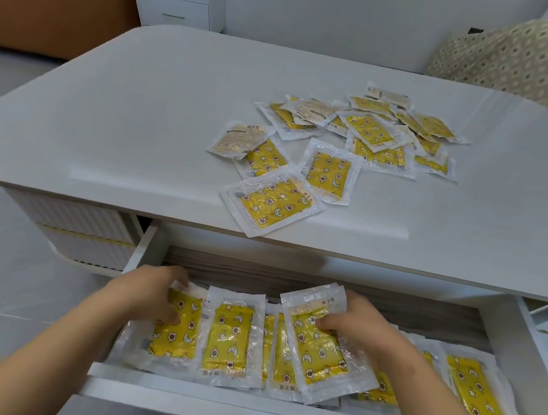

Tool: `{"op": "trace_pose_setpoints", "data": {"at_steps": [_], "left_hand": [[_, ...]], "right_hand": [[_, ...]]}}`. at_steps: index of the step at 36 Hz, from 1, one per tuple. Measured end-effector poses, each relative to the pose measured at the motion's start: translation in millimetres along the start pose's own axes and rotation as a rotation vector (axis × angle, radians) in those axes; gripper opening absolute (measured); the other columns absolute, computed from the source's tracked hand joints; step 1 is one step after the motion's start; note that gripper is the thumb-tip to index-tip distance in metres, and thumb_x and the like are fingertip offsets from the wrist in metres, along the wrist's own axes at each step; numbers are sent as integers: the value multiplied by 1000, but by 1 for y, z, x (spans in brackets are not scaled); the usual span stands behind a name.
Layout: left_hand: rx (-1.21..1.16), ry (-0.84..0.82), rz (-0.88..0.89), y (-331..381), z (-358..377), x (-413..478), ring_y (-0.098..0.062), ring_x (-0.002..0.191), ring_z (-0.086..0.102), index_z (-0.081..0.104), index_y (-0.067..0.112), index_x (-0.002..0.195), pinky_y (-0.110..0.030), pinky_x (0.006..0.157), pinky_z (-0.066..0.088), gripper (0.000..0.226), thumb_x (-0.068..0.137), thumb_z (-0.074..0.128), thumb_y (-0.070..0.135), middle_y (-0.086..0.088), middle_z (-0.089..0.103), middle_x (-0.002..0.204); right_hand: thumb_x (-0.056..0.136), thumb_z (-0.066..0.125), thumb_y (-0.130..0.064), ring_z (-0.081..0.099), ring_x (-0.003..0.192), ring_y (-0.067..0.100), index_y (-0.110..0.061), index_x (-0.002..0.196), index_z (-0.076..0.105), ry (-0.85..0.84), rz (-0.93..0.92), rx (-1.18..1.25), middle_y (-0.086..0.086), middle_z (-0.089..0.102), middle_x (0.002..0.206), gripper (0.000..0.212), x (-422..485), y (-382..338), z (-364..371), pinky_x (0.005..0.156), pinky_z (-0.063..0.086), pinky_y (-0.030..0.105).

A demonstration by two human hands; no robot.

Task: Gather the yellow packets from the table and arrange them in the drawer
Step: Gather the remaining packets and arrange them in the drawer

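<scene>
While the right hand pinches a tilted packet mid-row and the left hand grips the leftmost packet, arranging is under way in the open drawer at six o'clock. Loose packets lie on the table toward one o'clock; next, probably, seat this one, then fetch more.

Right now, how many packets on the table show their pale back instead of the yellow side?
3: left packet, leftmost of all; middle packet, atop others farther back; far packet, farthest away. Overlaps may hide more.
</scene>
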State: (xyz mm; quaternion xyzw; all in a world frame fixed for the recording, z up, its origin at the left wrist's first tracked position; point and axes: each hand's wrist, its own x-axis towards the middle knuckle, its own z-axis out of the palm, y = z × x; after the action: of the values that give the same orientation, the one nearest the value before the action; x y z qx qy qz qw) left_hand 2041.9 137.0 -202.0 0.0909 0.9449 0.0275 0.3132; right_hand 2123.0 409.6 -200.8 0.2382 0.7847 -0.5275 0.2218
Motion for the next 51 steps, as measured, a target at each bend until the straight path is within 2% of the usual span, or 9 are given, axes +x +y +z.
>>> {"op": "trace_pose_setpoints", "data": {"at_steps": [6,10,13,18,26,32,40,47,51], "left_hand": [[368,105,20,8,0,-5,-25,125,37,41,23,131,-34,96,41,57,80,62,35,-4,40,136],[246,153,213,34,-5,2,-26,141,19,29,28,143,-40,113,24,64,87,52,50,-1,18,155],[117,23,299,59,2,10,-25,143,19,18,24,149,-43,116,20,74,89,44,58,-3,18,156],[174,-103,320,64,20,18,-24,144,15,18,22,149,-47,115,9,79,86,47,61,-1,18,157],[139,-4,422,70,32,17,-23,140,17,25,39,142,-54,113,7,76,78,62,56,6,23,150],[297,49,419,80,48,19,-25,143,8,8,31,148,-53,116,3,76,88,42,61,0,9,156],[132,245,349,78,33,16,-19,123,40,51,26,123,-36,103,26,29,98,36,29,1,48,125],[-108,152,407,97,28,20,-17,102,54,58,18,110,-26,82,40,21,97,43,23,-3,60,114],[71,133,343,107,29,19,-23,112,53,56,20,113,-33,91,42,22,95,46,25,-4,59,120]], "right_hand": [[84,63,0,66,74,13,-21,88,55,-2,-7,0,2,67,88,22,-2,-1,1,60,54,22],[84,63,-1,66,74,12,-22,89,55,-9,-11,-6,1,67,88,23,-3,-2,1,59,54,21],[83,63,-2,67,75,13,-20,90,57,-5,-17,-18,3,68,90,21,-3,-1,1,64,55,24],[83,66,-4,68,82,16,-20,93,59,12,-20,4,4,69,94,20,-5,1,1,68,56,26],[84,65,-7,68,73,10,-22,89,62,62,-53,27,-2,70,85,15,-3,5,-4,58,53,20],[85,64,-7,67,81,13,-15,101,63,68,-55,2,2,70,93,18,-2,7,-6,67,54,22],[86,63,-9,67,86,15,-14,103,63,70,-27,-24,3,70,96,18,0,12,-11,77,55,30],[83,67,-6,67,88,21,-19,103,54,70,-25,-70,6,66,100,28,-7,16,-35,76,56,32],[83,66,-4,65,75,15,-19,89,57,29,-40,-127,3,65,86,18,-11,23,-51,71,55,29]]}}
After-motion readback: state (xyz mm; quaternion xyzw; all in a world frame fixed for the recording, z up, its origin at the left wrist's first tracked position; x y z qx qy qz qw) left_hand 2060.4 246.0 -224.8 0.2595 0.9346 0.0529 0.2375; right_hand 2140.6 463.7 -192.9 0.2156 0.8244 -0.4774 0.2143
